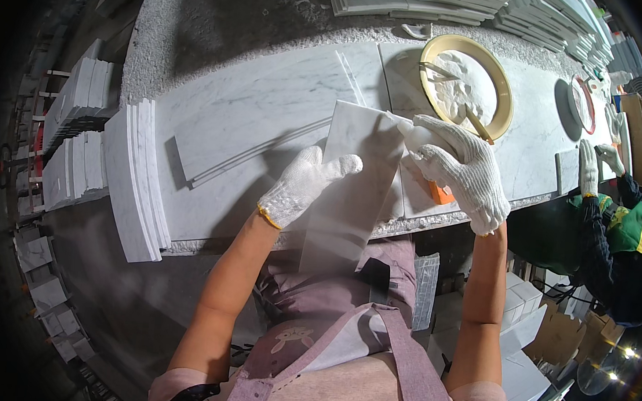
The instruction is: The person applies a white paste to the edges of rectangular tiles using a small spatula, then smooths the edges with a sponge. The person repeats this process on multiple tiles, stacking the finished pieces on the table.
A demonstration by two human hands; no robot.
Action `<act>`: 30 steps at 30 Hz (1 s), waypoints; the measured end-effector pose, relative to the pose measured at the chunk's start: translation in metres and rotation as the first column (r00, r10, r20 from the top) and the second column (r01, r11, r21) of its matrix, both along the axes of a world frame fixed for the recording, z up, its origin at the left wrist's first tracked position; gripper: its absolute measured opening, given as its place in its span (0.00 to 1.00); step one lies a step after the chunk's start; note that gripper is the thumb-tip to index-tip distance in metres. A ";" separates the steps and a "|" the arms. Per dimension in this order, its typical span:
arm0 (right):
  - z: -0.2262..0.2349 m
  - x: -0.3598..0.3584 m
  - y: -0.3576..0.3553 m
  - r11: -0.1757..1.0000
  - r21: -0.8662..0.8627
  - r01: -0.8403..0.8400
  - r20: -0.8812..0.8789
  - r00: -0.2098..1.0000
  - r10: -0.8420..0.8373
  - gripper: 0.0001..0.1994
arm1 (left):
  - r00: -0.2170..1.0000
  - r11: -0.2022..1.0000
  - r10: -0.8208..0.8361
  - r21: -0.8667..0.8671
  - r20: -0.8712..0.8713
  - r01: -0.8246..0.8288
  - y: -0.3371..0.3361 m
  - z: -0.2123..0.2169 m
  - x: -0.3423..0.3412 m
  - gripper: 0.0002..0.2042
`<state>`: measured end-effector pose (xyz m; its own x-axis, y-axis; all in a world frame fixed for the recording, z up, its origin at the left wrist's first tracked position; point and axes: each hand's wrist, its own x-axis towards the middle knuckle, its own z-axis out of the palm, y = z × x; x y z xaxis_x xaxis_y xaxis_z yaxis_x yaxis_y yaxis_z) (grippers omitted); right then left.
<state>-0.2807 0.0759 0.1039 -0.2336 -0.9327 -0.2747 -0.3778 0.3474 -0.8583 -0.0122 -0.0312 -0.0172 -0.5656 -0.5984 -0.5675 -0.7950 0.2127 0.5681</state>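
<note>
Both my hands wear white knitted gloves. My left hand [303,185] is closed on the left edge of a long white-grey marble tile [355,180], its thumb on top and its fingers partly hidden. The tile slants from the bench toward my lap, its near end over my apron. My right hand [461,169] is closed around a small white object with a pointed tip [405,126], at the tile's far right corner; the palm hides most of it. An orange block [441,194] lies under that hand, near the bench's front edge.
A yellow bowl [506,101] of white powder or paste holds tools. Marble slabs [245,115] cover the bench. Stacked tiles stand at the left [135,182] and far side [421,2]. Right, a co-worker's gloved hands [591,165] are near a red-rimmed dish [581,105].
</note>
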 end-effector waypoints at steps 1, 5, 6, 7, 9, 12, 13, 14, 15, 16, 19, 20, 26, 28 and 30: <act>0.001 0.000 0.000 1.000 -0.002 -0.003 -0.008 1.000 0.003 0.27 | 0.996 0.999 -0.034 -0.026 -0.081 0.032 0.000 -0.001 0.000 0.21; 0.004 0.000 -0.001 1.000 0.019 -0.003 -0.024 1.000 0.004 0.26 | 0.995 0.997 -0.045 -0.071 -0.094 0.039 0.000 0.001 0.003 0.21; 0.005 0.000 -0.001 1.000 0.012 0.008 0.013 1.000 -0.008 0.27 | 0.984 0.993 -0.069 -0.102 -0.163 0.053 0.001 0.003 0.004 0.20; 0.005 0.000 -0.001 1.000 0.016 0.015 0.032 0.999 -0.016 0.27 | 0.973 0.995 -0.075 -0.074 -0.219 0.060 0.001 0.007 0.003 0.20; 0.003 -0.001 0.001 0.998 0.006 0.059 0.113 0.992 -0.060 0.29 | 0.986 0.992 -0.086 -0.108 -0.141 0.071 0.001 0.016 0.001 0.19; -0.003 -0.007 0.011 0.980 -0.064 0.190 0.313 0.936 -0.161 0.34 | 0.937 0.950 0.274 0.212 -0.217 -0.229 0.007 0.032 -0.007 0.19; -0.006 -0.008 0.017 0.963 -0.109 0.245 0.391 0.902 -0.185 0.36 | 0.866 0.874 0.427 0.363 -0.259 -0.322 0.006 0.037 -0.009 0.20; -0.009 -0.012 0.025 0.944 -0.148 0.293 0.460 0.866 -0.197 0.38 | 0.850 0.861 0.443 0.398 -0.286 -0.315 0.006 0.041 -0.010 0.21; -0.011 -0.019 0.037 0.945 -0.122 0.303 0.590 0.788 -0.176 0.45 | 0.835 0.862 0.434 0.427 -0.338 -0.274 0.005 0.043 -0.011 0.23; -0.014 -0.029 0.046 0.930 -0.102 0.352 0.642 0.737 -0.209 0.43 | 0.817 0.861 0.424 0.455 -0.390 -0.230 0.004 0.046 -0.011 0.25; -0.027 -0.060 0.078 0.824 -0.136 0.550 0.631 0.689 -0.356 0.42 | 0.841 0.864 0.415 0.440 -0.347 -0.245 0.002 0.049 -0.011 0.26; -0.034 -0.070 0.086 0.751 -0.146 0.643 0.627 0.648 -0.432 0.42 | 0.858 0.878 0.392 0.414 -0.332 -0.241 0.002 0.049 -0.011 0.27; -0.085 -0.119 0.103 0.672 -0.291 0.681 0.228 0.731 -0.643 0.23 | 0.773 0.864 0.470 0.401 -0.426 -0.304 0.013 0.052 -0.012 0.23; -0.105 -0.126 0.100 0.633 -0.375 0.677 0.297 0.735 -0.610 0.18 | 0.779 0.835 0.523 0.390 -0.347 -0.387 0.014 0.052 -0.014 0.22; -0.127 -0.132 0.091 0.638 -0.356 0.682 0.048 0.696 -0.717 0.18 | 0.768 0.840 0.524 0.373 -0.368 -0.395 0.015 0.050 -0.016 0.21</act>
